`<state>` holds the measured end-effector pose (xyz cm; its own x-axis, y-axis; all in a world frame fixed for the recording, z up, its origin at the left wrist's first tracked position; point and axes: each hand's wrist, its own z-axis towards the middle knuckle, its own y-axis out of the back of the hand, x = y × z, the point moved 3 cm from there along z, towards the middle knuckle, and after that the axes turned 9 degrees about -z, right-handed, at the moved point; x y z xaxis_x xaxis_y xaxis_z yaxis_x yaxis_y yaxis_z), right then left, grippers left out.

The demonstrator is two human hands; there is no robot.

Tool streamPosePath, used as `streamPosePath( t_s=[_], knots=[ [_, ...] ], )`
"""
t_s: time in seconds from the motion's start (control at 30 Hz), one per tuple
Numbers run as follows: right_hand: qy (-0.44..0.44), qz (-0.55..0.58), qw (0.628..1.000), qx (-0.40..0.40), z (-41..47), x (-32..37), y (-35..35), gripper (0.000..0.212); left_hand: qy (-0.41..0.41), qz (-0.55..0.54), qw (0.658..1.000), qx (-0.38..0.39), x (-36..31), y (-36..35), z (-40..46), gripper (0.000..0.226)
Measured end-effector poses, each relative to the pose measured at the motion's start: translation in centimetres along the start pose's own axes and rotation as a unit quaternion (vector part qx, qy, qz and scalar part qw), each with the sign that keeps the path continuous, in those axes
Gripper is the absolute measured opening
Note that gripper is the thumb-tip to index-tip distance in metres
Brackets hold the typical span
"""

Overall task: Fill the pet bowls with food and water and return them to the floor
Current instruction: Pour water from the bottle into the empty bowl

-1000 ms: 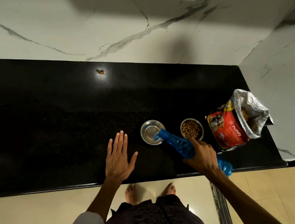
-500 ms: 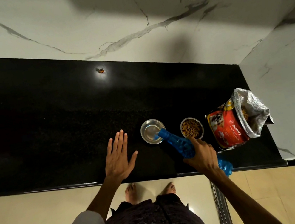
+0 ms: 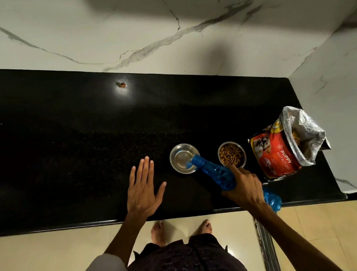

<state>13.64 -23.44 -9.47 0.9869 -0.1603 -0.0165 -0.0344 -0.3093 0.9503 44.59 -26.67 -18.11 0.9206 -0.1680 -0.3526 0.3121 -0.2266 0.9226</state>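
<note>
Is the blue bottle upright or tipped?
Tipped. The right hand grips the blue bottle slanted, its mouth down over the steel bowl beside the bowl of kibble.

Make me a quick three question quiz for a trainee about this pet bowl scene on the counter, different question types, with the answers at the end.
1. True or false: the steel bowl beside the puppy food bag holds kibble.
2. Multiple choice: what does the right hand grip? A) a spoon B) the blue water bottle C) the bag
3. Fill in: the left hand lies flat with fingers straight on the black ____.

Key
1. True.
2. B; its neck is tipped over the other steel bowl.
3. Countertop.
</note>
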Motion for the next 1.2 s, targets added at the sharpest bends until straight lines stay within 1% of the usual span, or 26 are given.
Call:
streamPosePath(
  t_s=[0.37, 1.2],
  knots=[
    [-0.001, 0.004, 1.000, 0.009, 0.03, -0.03, -0.14, 0.094, 0.000, -0.013, 1.000, -0.005, -0.08, 0.06, 0.08, 0.084],
    [-0.007, 0.012, 1.000, 0.003, -0.24, -0.24, -0.24, 0.094, 0.005, 0.013, 1.000, 0.015, 0.05, -0.15, 0.16, 0.084]
  ],
)
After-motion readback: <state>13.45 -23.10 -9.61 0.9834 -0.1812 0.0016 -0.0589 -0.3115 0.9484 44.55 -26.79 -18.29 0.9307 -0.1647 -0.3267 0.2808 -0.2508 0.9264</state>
